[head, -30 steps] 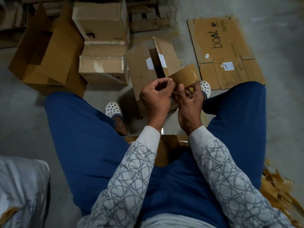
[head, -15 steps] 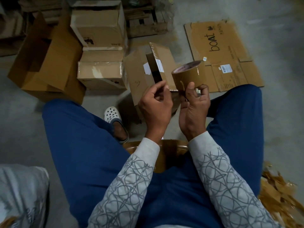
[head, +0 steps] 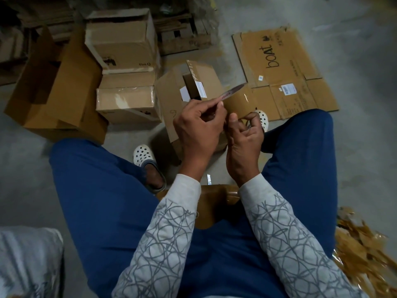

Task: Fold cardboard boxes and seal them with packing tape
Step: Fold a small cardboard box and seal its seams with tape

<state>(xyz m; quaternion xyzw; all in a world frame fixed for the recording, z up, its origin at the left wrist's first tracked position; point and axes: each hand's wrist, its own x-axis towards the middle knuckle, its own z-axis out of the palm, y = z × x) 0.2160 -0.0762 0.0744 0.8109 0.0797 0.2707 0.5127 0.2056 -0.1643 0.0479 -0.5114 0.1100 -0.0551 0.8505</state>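
You sit low over a grey concrete floor, knees wide. Your hands are together above it. Your right hand grips the brown tape roll with the thumb pressed on its outer face, and your left hand pinches at the roll's near rim. Just beyond them, between your feet, an open box stands with its flaps up. To its left sit a taped box, another box behind that, and a large open carton. A flattened carton lies to the right, a wooden pallet lies at the far edge, and torn tape scraps are piled by your right thigh.
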